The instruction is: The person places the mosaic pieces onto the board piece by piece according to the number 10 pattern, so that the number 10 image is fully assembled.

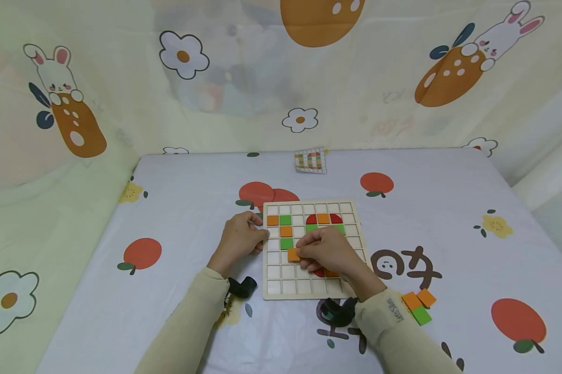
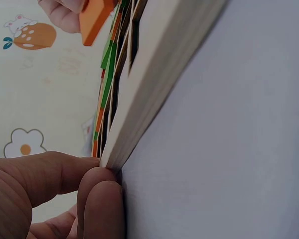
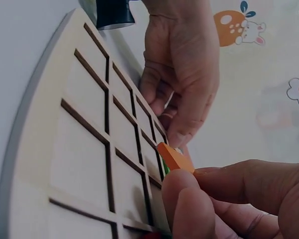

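Observation:
A square wooden grid board (image 1: 281, 297) lies on the table, partly filled with orange, green and red tiles. Between thumb and fingers, my right hand (image 1: 329, 252) pinches an orange tile (image 1: 293, 255), tilted in the right wrist view, over the board's left-middle cells. Just above it, a green tile (image 1: 286, 243) ends a short column under an orange tile (image 1: 286, 231). At the board's left edge, my left hand (image 1: 240, 236) grips the wooden rim (image 2: 139, 99) with thumb and fingertips. My right hand covers part of the pattern on the board's right half.
Loose orange tiles (image 1: 410, 301) and a green tile (image 1: 421, 315) lie right of the board, beside the right sleeve. A small card with a printed grid pattern (image 1: 310, 162) is at the table's back edge. Black wrist devices (image 1: 339, 312) sit under both wrists.

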A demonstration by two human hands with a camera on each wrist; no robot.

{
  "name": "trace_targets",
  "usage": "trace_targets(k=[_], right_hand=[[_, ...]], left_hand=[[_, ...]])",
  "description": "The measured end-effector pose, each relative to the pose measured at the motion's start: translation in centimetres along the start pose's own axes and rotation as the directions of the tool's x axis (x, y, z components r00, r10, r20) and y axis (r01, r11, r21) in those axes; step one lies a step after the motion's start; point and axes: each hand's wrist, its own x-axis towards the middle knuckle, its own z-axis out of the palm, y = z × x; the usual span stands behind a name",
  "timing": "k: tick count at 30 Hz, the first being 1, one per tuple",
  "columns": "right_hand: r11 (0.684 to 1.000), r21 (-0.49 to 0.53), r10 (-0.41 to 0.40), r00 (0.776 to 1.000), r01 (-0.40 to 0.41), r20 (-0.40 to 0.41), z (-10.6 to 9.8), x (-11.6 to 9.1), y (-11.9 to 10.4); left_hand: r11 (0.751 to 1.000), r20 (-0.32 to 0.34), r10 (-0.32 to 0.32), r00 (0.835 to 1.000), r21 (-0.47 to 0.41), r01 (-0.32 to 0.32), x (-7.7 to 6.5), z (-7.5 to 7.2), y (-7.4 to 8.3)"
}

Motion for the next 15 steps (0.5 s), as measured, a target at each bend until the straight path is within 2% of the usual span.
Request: trace_targets(k=[8, 15], right_hand=[[0.999, -0.042, 0.025, 0.999, -0.026, -0.027, 1.0, 0.1, -0.4], [0.998, -0.058, 0.031, 0.999, -0.033, -0.033, 1.6, 0.3, -0.5]], left_hand=[[1.0, 0.001, 0.008, 1.0, 0.021, -0.008, 0.0, 0.0, -0.1], [1.0, 0.007, 0.019, 1.0, 0.004, -0.019, 0.1, -0.1, -0.1]])
